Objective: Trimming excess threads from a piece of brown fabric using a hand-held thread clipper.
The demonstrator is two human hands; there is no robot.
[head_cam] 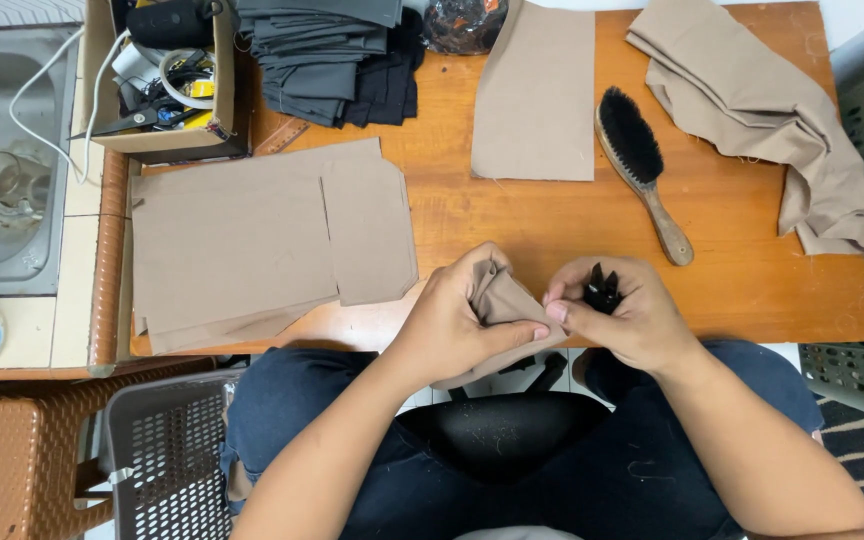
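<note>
My left hand [462, 315] pinches a small folded piece of tan fabric [507, 300] just in front of the wooden table's near edge. My right hand [627, 315] grips a small black cutting tool [600, 290], seemingly thread snips, and its thumb and fingertip also touch the fabric's edge. Both hands meet above my lap. Part of the fabric hangs down below my left palm, and most of the tool is hidden inside my right fist.
On the wooden table [552, 225] lie a stack of flat tan pieces [252, 240], one tan rectangle [537, 95], a black-bristled brush [642, 165], crumpled tan cloth [772, 110], dark folded fabric [337, 55] and a cardboard box of tools [167, 80]. A sink [7, 160] is left; plastic baskets [167, 450] flank my legs.
</note>
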